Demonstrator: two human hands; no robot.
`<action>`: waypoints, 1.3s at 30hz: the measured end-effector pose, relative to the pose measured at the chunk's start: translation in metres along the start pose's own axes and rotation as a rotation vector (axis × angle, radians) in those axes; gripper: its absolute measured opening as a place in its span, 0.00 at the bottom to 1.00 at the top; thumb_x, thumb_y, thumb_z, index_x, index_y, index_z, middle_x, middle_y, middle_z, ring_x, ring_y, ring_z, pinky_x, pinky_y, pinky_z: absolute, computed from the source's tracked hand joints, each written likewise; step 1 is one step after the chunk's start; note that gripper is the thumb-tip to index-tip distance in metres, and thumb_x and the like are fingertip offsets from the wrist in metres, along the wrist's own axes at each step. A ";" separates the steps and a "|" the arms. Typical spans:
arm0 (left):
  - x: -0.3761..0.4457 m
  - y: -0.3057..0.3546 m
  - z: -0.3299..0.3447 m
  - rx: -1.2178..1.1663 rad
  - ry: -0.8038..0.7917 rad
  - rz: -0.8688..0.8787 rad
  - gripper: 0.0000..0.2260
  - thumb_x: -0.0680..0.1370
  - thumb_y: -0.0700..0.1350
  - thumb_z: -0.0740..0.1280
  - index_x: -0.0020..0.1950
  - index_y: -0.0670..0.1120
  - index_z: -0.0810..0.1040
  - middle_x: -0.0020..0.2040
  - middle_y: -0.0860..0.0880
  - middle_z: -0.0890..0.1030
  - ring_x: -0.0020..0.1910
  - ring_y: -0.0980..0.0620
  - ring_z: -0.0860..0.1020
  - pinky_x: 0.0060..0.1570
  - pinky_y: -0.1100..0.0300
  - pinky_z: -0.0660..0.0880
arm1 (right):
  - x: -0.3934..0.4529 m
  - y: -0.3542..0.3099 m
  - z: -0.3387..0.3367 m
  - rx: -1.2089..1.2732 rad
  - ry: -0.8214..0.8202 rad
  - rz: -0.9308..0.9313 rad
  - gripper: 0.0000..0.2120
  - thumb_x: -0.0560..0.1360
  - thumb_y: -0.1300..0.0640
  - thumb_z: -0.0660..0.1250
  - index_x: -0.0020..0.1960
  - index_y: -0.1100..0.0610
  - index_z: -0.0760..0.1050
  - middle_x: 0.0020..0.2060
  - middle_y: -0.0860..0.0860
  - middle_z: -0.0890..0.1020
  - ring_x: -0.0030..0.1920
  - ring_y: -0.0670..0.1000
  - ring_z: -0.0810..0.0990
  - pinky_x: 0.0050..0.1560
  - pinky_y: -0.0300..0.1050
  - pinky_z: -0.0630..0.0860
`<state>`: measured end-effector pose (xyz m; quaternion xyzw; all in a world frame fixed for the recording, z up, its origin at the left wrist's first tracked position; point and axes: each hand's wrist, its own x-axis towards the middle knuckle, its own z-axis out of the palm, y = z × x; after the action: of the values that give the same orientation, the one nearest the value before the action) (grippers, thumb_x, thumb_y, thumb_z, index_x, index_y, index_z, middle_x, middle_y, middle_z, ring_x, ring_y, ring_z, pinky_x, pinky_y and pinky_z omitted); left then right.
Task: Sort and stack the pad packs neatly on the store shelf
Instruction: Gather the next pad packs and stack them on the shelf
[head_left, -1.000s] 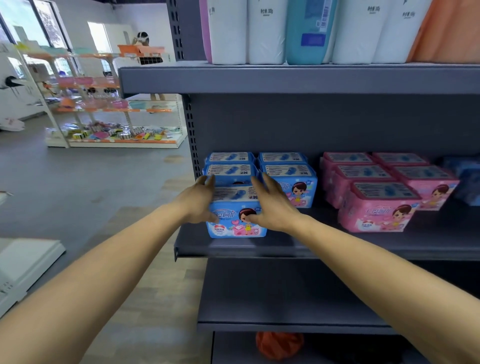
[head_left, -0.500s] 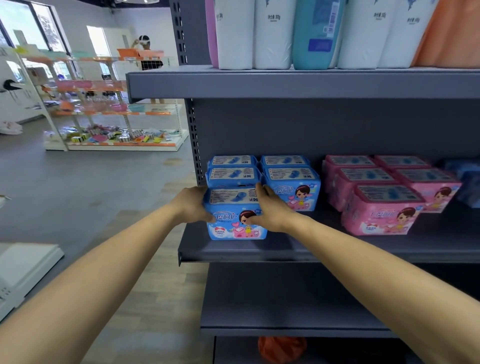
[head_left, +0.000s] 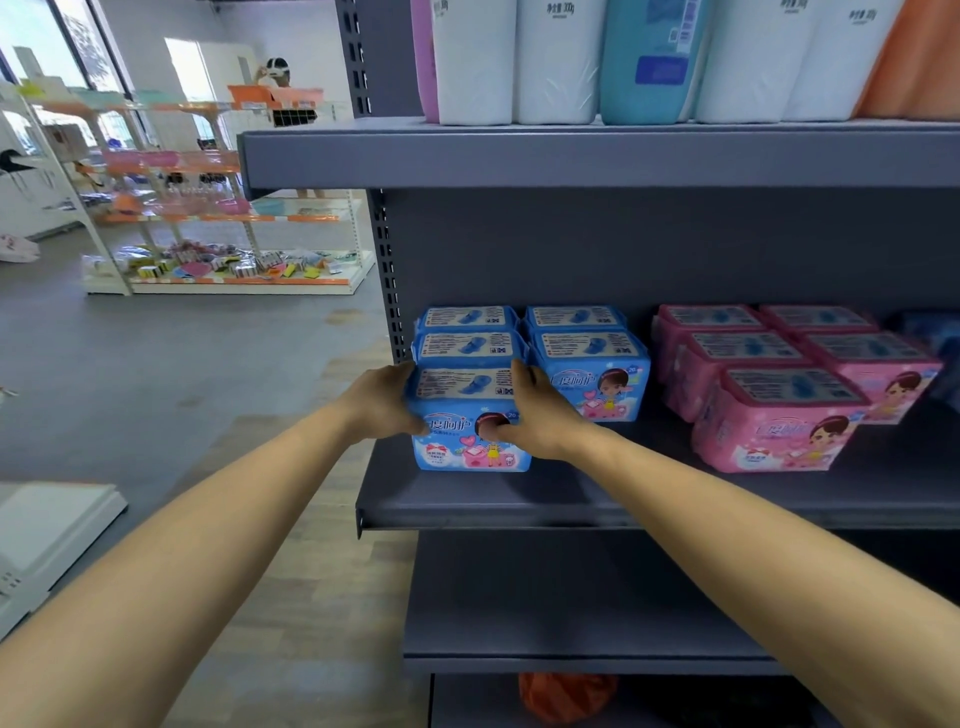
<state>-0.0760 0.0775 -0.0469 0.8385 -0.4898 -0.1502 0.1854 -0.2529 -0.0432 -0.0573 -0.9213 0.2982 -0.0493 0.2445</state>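
A blue pad pack (head_left: 470, 447) stands at the front left of the grey shelf (head_left: 571, 504). My left hand (head_left: 382, 410) grips its left side, and my right hand (head_left: 535, 415) grips its right side, thumb on the front face. Behind it two more blue packs (head_left: 465, 343) line up, and another blue row (head_left: 592, 364) stands just to the right. Several pink pad packs (head_left: 779, 421) sit in rows further right on the same shelf.
The upper shelf (head_left: 597, 156) carries tall white, teal and orange packages. A lower shelf (head_left: 571, 623) lies beneath, with an orange bag (head_left: 566, 693) under it. A white display rack (head_left: 223, 244) and another person (head_left: 275, 73) are far left across the floor.
Both hands have closed in on the front blue pack's sides, fingers drawn down from its top. The camera view has shifted slightly.
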 end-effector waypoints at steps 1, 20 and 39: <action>0.001 -0.001 0.001 -0.011 0.001 -0.001 0.31 0.70 0.42 0.74 0.70 0.47 0.65 0.66 0.47 0.74 0.62 0.46 0.74 0.57 0.51 0.76 | 0.001 0.000 0.000 0.006 -0.001 0.002 0.48 0.74 0.41 0.66 0.77 0.58 0.36 0.76 0.56 0.47 0.75 0.57 0.56 0.71 0.48 0.60; 0.013 -0.001 0.009 -0.285 -0.096 -0.035 0.34 0.66 0.33 0.75 0.65 0.49 0.62 0.59 0.50 0.74 0.60 0.49 0.74 0.55 0.51 0.78 | 0.011 0.000 0.001 0.039 -0.023 0.043 0.49 0.74 0.47 0.69 0.77 0.55 0.34 0.76 0.55 0.47 0.74 0.57 0.57 0.71 0.50 0.62; 0.011 -0.001 0.004 0.026 -0.095 0.049 0.47 0.72 0.43 0.73 0.79 0.47 0.42 0.77 0.46 0.55 0.74 0.46 0.60 0.66 0.50 0.68 | 0.006 -0.006 0.001 -0.192 0.049 -0.053 0.45 0.76 0.41 0.63 0.77 0.59 0.38 0.77 0.55 0.38 0.77 0.55 0.41 0.75 0.53 0.47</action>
<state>-0.0718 0.0679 -0.0520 0.8206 -0.5203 -0.1790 0.1544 -0.2447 -0.0421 -0.0561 -0.9466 0.2830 -0.0492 0.1463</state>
